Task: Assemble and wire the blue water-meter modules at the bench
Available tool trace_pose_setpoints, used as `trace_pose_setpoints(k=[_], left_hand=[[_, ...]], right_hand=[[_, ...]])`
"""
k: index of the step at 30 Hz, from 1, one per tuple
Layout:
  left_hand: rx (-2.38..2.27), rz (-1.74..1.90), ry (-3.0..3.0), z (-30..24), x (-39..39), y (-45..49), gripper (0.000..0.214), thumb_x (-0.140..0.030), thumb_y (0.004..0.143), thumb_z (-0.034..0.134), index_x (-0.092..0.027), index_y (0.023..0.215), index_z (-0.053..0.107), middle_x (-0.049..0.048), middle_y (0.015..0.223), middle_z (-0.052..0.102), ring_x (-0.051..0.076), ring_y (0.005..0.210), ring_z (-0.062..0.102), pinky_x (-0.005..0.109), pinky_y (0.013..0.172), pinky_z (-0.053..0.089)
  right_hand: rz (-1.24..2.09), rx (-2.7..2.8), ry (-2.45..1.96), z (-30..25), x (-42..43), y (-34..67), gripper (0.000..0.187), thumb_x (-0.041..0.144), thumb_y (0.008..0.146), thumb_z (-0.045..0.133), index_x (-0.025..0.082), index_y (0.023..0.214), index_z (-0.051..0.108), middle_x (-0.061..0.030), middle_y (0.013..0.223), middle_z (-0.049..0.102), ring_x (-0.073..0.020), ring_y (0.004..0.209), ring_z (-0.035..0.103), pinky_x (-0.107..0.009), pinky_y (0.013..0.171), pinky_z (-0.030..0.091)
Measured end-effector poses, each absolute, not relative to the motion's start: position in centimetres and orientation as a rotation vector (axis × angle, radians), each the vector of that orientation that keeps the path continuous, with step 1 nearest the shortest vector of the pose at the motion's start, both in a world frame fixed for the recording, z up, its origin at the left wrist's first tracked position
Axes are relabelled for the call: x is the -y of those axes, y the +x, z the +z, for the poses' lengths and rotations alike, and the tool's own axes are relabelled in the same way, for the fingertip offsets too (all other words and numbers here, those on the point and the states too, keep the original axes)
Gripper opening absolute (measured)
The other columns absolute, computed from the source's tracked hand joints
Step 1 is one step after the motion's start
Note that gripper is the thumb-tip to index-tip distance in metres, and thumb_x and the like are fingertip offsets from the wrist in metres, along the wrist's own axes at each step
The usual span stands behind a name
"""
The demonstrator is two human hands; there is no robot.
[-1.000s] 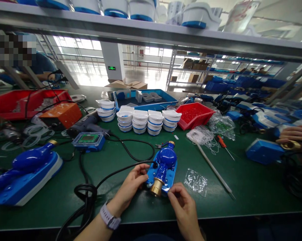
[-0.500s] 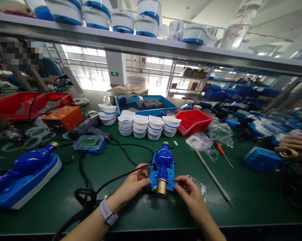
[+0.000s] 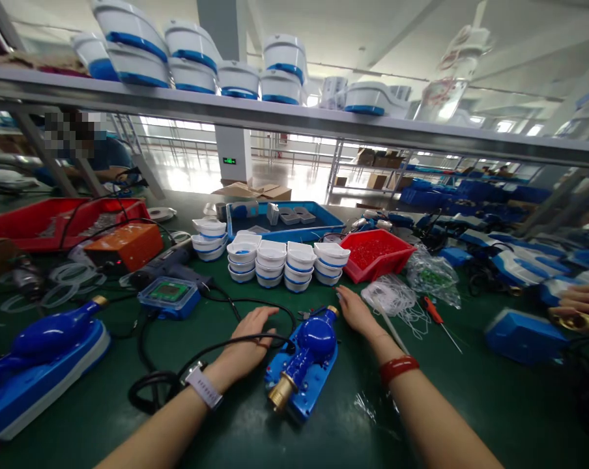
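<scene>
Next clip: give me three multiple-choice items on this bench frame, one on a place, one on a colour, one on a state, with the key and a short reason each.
1. Where does the blue meter body lie?
A. on the shelf
B. on the green mat between the two hands
C. inside the red bin

2. What colour is the band on the right wrist?
A. red
B. green
C. white

3. How is the right hand?
A. closed around a screwdriver
B. open, fingers stretched beside the meter's far end
C. out of view

Key:
1 B, it sits on the green mat with the left hand on its other side.
2 A, a red band circles that wrist.
3 B, the palm faces down and nothing is gripped.
</scene>
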State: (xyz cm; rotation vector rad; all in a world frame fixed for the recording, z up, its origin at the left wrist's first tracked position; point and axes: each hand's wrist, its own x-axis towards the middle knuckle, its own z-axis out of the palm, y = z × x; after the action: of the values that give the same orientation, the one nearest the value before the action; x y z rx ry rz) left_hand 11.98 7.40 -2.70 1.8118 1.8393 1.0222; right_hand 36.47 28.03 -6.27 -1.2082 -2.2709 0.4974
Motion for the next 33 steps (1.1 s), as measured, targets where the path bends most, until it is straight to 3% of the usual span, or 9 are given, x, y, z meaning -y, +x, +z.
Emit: trace_pose_setpoints(k=[5, 10, 14, 21, 30, 33], left_hand=[[-1.79, 1.066, 1.715, -4.0, -11.5, 14.3, 0.036, -0.021, 0.089, 0.044, -0.016, 0.123, 0.057, 0.0112, 0.126, 0.058, 0.024, 0.12, 0.051, 0.04, 0.107, 0.038], [-1.727, 0.908, 1.864, -3.8, -17.3, 15.2, 0.03, -0.018, 0.089, 0.046, -0.018, 0.11, 0.067, 0.0076, 0.113, 0.066, 0.021, 0.108, 0.059, 0.031, 0.098, 0.044], [-1.723, 0.704, 1.935, -3.9, -20.9, 15.7, 0.027, -0.014, 0.079, 0.056, -0.02, 0.101, 0.072, 0.0059, 0.1, 0.07, 0.021, 0.093, 0.064, 0.029, 0.085, 0.048], [-1.76, 0.468, 1.94, -3.4, -22.7, 16.8, 0.015, -0.014, 0.071, 0.065, -0.02, 0.082, 0.072, 0.0025, 0.073, 0.071, 0.02, 0.068, 0.064, 0.026, 0.062, 0.043], [-1.774, 0.455, 1.982, -3.4, -22.1, 17.9, 0.018, -0.021, 0.073, 0.065, -0.026, 0.09, 0.071, 0.0016, 0.086, 0.069, 0.021, 0.079, 0.063, 0.026, 0.064, 0.04], [-1.787, 0.481, 1.963, -3.6, -21.7, 18.4, 0.019, -0.027, 0.074, 0.067, -0.026, 0.092, 0.071, 0.0014, 0.086, 0.069, 0.021, 0.079, 0.063, 0.026, 0.064, 0.04]], right_hand=[[0.342, 2.475, -1.167, -6.9, -30.0, 36.3, 0.027, 0.014, 0.095, 0.059, 0.013, 0.122, 0.06, -0.013, 0.13, 0.054, -0.0285, 0.122, 0.049, -0.05, 0.105, 0.038], [0.215, 2.556, -1.16, -6.7, -29.9, 36.6, 0.04, -0.006, 0.084, 0.045, 0.015, 0.11, 0.067, -0.0144, 0.118, 0.062, -0.0293, 0.111, 0.056, -0.04, 0.094, 0.047], [0.167, 2.506, -1.153, -7.0, -30.1, 37.1, 0.04, -0.002, 0.084, 0.038, 0.013, 0.11, 0.064, -0.0159, 0.11, 0.061, -0.03, 0.101, 0.058, -0.04, 0.086, 0.051], [0.234, 2.432, -1.146, -8.7, -32.6, 38.0, 0.046, 0.005, 0.086, 0.043, 0.009, 0.131, 0.05, -0.0177, 0.133, 0.05, -0.0299, 0.121, 0.048, -0.045, 0.104, 0.041], [0.299, 2.448, -1.116, -9.4, -32.8, 37.3, 0.043, 0.011, 0.089, 0.043, 0.007, 0.131, 0.052, -0.0174, 0.134, 0.051, -0.028, 0.124, 0.046, -0.045, 0.108, 0.039], [0.31, 2.465, -1.113, -9.6, -32.6, 37.2, 0.048, 0.014, 0.09, 0.044, 0.009, 0.138, 0.046, -0.0149, 0.139, 0.048, -0.0259, 0.128, 0.044, -0.043, 0.109, 0.038]])
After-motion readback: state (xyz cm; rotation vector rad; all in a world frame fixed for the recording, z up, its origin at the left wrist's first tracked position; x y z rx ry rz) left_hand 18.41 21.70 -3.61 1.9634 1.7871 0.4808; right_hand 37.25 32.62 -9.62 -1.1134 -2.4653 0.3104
